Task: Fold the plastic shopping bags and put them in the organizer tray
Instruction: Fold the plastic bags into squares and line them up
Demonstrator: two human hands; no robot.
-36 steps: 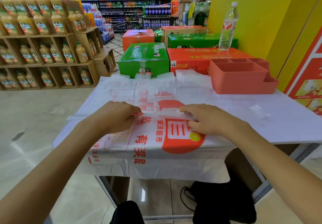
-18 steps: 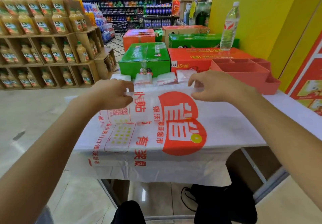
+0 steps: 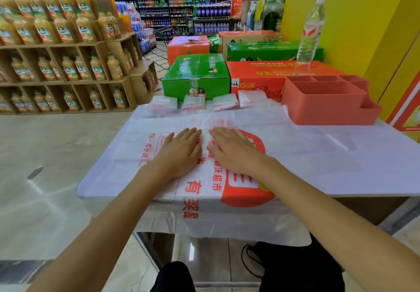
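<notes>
A white plastic shopping bag (image 3: pixel 227 191) with red print lies spread across the counter (image 3: pixel 354 169), its near end hanging over the front edge toward the person. Both hands lie palm down on the bag, side by side near its middle and almost touching. The left hand (image 3: pixel 180 153) has its fingers (image 3: pixel 189 133) straight and together, flat on the plastic and pointing away from the person; it grasps nothing. The right hand (image 3: pixel 234 150) lies the same way, its fingers (image 3: pixel 221 133) extended and pressed on the bag, partly covering the big red printed circle. The bag runs on past the fingertips toward the far edge of the counter, and it spreads out to either side of the hands. Along that far edge lies a row of small folded bags (image 3: pixel 223 101). The pink organizer tray (image 3: pixel 327 109) stands at the far right of the counter, well apart from both hands. Behind the counter sit green and orange cartons, and a water bottle (image 3: pixel 310 34) stands upright on one of them.
</notes>
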